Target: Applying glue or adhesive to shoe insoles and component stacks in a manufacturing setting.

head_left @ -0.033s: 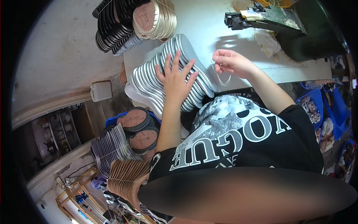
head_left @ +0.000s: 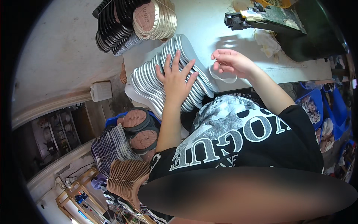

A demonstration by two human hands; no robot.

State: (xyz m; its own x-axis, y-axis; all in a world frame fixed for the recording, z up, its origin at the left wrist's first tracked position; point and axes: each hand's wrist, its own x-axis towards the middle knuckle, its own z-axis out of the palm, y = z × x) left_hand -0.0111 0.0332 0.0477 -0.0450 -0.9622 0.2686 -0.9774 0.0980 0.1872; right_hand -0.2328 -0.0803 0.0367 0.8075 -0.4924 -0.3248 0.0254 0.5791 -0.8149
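A row of silver-grey shoe insoles (head_left: 149, 80) stands packed on edge along the near left part of the white table (head_left: 201, 18). My left hand (head_left: 176, 80) rests on top of it, fingers spread and open. Just right of the insoles, my right hand (head_left: 233, 62) is raised above the table with its fingers curled and closed. From its fingertips hangs a thin whitish rubber band (head_left: 225, 79) in a loose loop, apart from the insoles.
Bundles of black insoles (head_left: 115, 22) and cream insoles (head_left: 164, 18) stand at the far left. A dark green machine (head_left: 272, 20) juts over the table at the far right. Brown insoles (head_left: 126, 179) are stacked low on my left; a blue bin (head_left: 313, 100) is at right.
The rubber band's loop hangs rounder and wider below my right hand. My right fingers have shifted very slightly; my left hand and the insoles stay put.
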